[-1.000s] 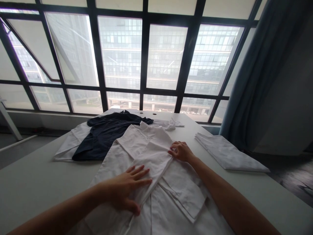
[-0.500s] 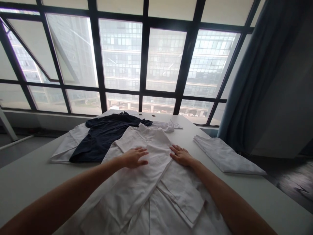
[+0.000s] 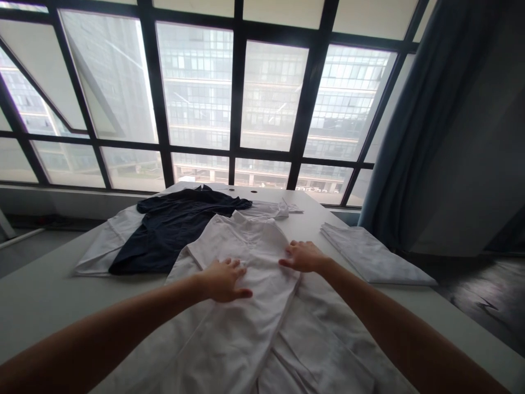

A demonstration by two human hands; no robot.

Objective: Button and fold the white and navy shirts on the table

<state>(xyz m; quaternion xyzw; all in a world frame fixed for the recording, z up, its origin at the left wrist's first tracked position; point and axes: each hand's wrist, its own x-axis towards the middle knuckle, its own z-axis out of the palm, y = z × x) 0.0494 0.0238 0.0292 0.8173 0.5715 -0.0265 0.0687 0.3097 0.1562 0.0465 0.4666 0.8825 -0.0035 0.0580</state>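
A white shirt [image 3: 254, 306] lies spread on the table, its collar [image 3: 241, 219] pointing toward the window. On the left part of its front rests my left hand [image 3: 225, 280], open, fingers spread and thumb stretched to the right. My right hand [image 3: 304, 256] is at the right edge of the shirt front, fingers bent a little over the cloth and thumb apart from them. It touches the fabric; no grip on it shows. Below the hands, the front panel overlaps more white cloth, with folds at the lower right.
The white table [image 3: 36, 298] carries a dark navy shirt [image 3: 164, 235] over white cloth [image 3: 102, 246] at the left. Another white garment [image 3: 268, 209] lies behind the collar. A folded white cloth [image 3: 373, 257] sits near the right edge. Beyond are windows and a dark curtain [image 3: 410, 142].
My right hand has risen from lying flat to bent fingers, and the shirt's front edge beside it now reaches farther right. My left hand has slid slightly toward me. The camera view has shifted a little.
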